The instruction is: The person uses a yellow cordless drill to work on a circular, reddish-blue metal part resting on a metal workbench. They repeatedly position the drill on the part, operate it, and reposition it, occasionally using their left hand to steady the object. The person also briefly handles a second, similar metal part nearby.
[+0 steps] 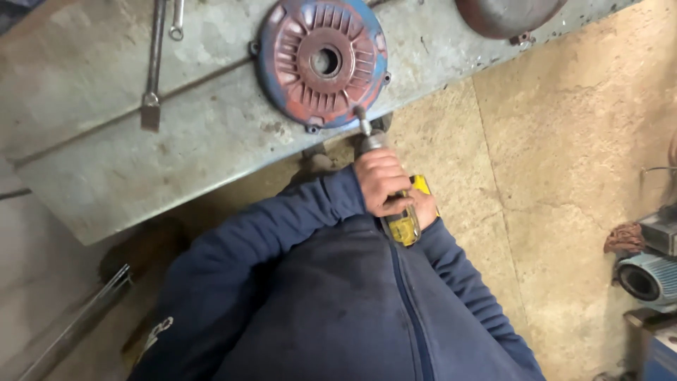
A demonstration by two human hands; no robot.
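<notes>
Grey worn metal workbench (106, 169) fills the upper left, tan concrete floor (564, 141) to the right. Round blue cast motor end cover with rust-red ribbed inside and centre hole (321, 62) lies flat on the bench near its front edge. Long steel wrench (153, 67) lies well apart to the left, a second smaller one (177, 20) beside it. Rusty round housing (508, 14) sits at the top edge. Yellow cordless power tool (403, 224) is gripped close to the body, its bit (362, 121) touching the cover's lower rim by a bolt lug. Left hand (381, 182) wrapped tight round the tool's front, fingers closed. Right hand (425, 207) mostly hidden behind the tool body, looks closed on the handle. Progress judgement: rim work underway at one spot; cover mostly still rusty, much left.
</notes>
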